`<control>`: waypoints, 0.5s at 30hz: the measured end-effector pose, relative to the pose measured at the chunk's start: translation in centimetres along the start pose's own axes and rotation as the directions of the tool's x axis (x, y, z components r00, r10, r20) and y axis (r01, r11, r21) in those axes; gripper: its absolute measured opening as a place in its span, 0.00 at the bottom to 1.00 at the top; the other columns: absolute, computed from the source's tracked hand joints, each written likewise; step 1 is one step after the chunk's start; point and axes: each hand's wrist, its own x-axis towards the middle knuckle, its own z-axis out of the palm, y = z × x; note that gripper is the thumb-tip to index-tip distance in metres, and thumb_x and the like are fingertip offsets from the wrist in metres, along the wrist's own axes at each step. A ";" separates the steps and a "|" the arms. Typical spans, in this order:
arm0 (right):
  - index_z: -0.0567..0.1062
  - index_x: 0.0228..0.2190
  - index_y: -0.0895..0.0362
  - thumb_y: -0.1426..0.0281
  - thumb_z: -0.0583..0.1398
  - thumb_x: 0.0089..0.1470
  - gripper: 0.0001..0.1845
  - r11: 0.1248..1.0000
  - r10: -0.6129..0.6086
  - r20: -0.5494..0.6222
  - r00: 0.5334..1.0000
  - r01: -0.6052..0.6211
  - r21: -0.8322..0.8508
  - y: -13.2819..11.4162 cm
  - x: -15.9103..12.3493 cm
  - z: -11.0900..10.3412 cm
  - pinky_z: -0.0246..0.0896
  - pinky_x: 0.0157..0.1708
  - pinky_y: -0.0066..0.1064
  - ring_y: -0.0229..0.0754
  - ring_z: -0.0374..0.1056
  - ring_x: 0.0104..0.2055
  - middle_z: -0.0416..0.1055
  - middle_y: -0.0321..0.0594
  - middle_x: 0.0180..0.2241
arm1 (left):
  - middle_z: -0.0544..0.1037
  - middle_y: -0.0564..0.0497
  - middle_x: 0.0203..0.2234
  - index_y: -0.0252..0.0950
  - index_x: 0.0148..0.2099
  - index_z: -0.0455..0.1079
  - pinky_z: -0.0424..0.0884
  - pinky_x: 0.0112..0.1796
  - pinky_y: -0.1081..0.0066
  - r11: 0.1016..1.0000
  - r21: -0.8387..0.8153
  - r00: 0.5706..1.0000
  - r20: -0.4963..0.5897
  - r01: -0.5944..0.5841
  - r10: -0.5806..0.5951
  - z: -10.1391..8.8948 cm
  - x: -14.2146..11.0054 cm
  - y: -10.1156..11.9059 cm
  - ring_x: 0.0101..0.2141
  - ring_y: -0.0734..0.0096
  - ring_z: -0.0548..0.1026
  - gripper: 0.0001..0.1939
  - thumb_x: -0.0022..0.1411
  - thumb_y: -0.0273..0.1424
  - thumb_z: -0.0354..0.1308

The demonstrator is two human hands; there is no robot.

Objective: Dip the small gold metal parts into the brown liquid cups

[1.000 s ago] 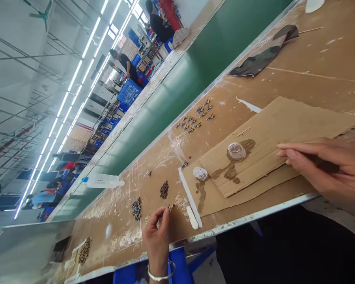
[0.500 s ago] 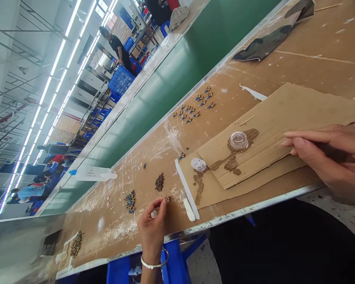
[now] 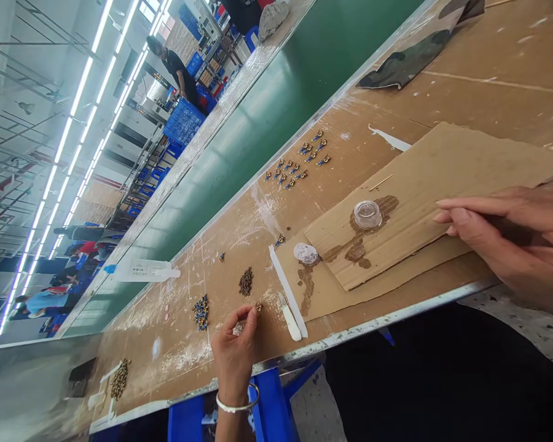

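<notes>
My left hand (image 3: 234, 347), with a bangle at the wrist, is closed in a pinch on a small gold-coloured piece (image 3: 258, 306) just above the table's near side. Close by lie a heap of tiny dark brown parts (image 3: 246, 282) and a pile of small blue-and-gold figures (image 3: 201, 312). My right hand (image 3: 520, 239) hovers over the cardboard sheet (image 3: 451, 166), thumb and fingers pressed together; what they hold, if anything, I cannot make out. Left of it, a clear plastic cup (image 3: 367, 215) sits on a wet stain, with a second clear lump (image 3: 306, 253) beyond.
A white-handled knife (image 3: 291, 322) lies beside a white strip (image 3: 286, 288). Several figures (image 3: 286, 175) stand in rows near the green belt (image 3: 304, 98). A blue-capped bottle (image 3: 147, 270), a toothpick (image 3: 380, 182) and a camouflage cloth (image 3: 405, 67) lie around. People work in the background.
The whole view has shifted slightly, so things on the table sit a little further left. Both hands keep nearly the same pose and place; nothing is visibly let go or picked up.
</notes>
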 end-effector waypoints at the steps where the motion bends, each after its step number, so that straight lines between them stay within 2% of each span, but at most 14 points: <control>1: 0.77 0.35 0.55 0.63 0.57 0.56 0.12 1.000 0.000 -0.003 1.000 0.000 -0.005 -0.1 0.0 -0.1 0.67 0.32 0.34 0.42 0.73 0.31 0.76 0.39 0.31 | 0.81 0.49 0.27 0.36 0.31 0.76 0.72 0.34 0.70 1.000 0.013 1.000 0.006 -0.008 0.008 0.0 0.0 0.0 0.30 0.65 0.77 0.16 0.50 0.45 0.60; 4: 0.77 0.35 0.55 0.64 0.56 0.56 0.12 1.000 0.002 -0.001 1.000 -0.003 -0.012 -0.3 0.1 -0.2 0.66 0.30 0.33 0.42 0.73 0.31 0.76 0.40 0.31 | 0.80 0.49 0.26 0.37 0.31 0.76 0.71 0.34 0.69 0.997 0.062 0.999 0.024 -0.042 0.041 -0.2 0.2 0.3 0.29 0.65 0.77 0.16 0.51 0.45 0.59; 9: 0.77 0.34 0.57 0.65 0.57 0.56 0.11 1.000 -0.014 0.004 1.000 0.014 0.003 -0.5 0.1 -0.3 0.63 0.27 0.31 0.43 0.73 0.32 0.76 0.41 0.32 | 0.79 0.50 0.25 0.40 0.30 0.76 0.68 0.34 0.66 0.967 0.195 0.986 0.070 -0.165 0.154 -0.5 0.6 1.3 0.28 0.63 0.75 0.12 0.51 0.43 0.59; 15: 0.77 0.33 0.59 0.66 0.56 0.57 0.12 1.000 0.004 0.019 1.000 -0.004 0.003 -0.9 0.4 -0.6 0.59 0.23 0.30 0.42 0.72 0.30 0.76 0.41 0.30 | 0.77 0.51 0.23 0.41 0.28 0.73 0.67 0.41 0.62 0.846 0.356 0.917 0.117 -0.397 0.381 -0.3 0.8 2.2 0.27 0.65 0.74 0.10 0.56 0.37 0.53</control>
